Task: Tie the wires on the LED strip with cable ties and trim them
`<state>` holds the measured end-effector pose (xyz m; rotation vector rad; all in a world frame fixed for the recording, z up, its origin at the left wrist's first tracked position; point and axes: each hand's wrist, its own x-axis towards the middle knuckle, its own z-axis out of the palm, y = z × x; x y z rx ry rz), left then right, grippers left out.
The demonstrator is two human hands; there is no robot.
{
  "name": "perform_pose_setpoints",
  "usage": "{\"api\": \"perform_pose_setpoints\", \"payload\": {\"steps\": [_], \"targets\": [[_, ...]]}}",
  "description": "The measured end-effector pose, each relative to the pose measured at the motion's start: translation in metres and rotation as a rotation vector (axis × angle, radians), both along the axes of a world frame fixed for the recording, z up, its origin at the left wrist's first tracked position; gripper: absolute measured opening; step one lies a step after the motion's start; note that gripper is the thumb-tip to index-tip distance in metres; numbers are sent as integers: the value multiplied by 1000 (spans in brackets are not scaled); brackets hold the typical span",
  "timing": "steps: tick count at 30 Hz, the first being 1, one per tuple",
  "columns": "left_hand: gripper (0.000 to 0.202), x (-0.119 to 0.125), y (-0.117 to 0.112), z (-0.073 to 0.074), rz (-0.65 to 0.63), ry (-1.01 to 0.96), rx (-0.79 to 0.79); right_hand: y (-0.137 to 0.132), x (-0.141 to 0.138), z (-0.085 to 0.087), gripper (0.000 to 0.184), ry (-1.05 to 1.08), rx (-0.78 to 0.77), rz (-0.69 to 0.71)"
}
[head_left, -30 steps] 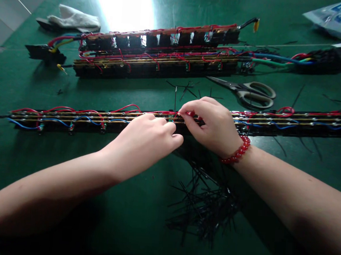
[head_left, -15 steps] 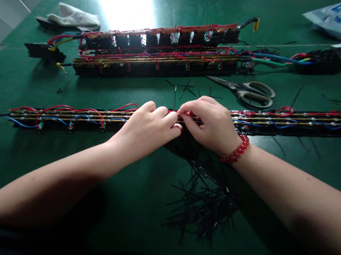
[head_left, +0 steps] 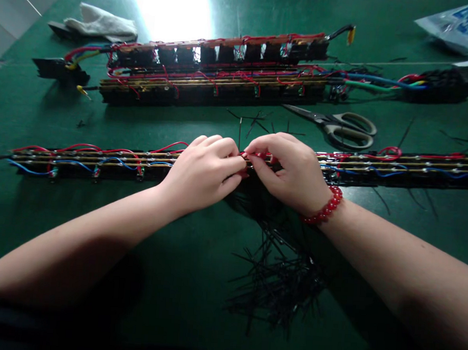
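A long black strip assembly [head_left: 380, 171] with brass rods and red and blue wires lies across the table. Over its middle, my left hand [head_left: 208, 168] has its fingers curled and pressed together. My right hand [head_left: 288, 168], with a red bead bracelet [head_left: 327, 210] on the wrist, pinches with thumb and index finger right beside the left fingertips. Something small sits between the fingers, but it is too hidden to name. Just below the hands is a heap of thin black cable ties [head_left: 278, 283].
Scissors [head_left: 350, 130] lie behind the strip, near a few loose black ties [head_left: 255, 124]. Farther back is a wired double assembly [head_left: 219, 81] with cables at both ends. A glove-like grey cloth [head_left: 102, 23] is at the back left, a plastic bag [head_left: 465, 25] at the back right.
My left hand's fingers have curled in more and its wrist has turned slightly. My right hand keeps its pinch at almost the same spot.
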<state>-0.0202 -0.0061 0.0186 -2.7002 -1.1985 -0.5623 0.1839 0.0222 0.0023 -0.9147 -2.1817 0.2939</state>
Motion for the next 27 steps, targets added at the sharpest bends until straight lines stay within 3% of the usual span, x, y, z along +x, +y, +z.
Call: {"api": "perform_pose_setpoints", "payload": {"steps": [7, 27], "targets": [[14, 4, 6, -5, 68, -287, -223, 0, 1, -2, 11, 23, 28, 9], [12, 7, 10, -6, 117, -415, -287, 1, 3, -7, 12, -19, 166, 32]]}}
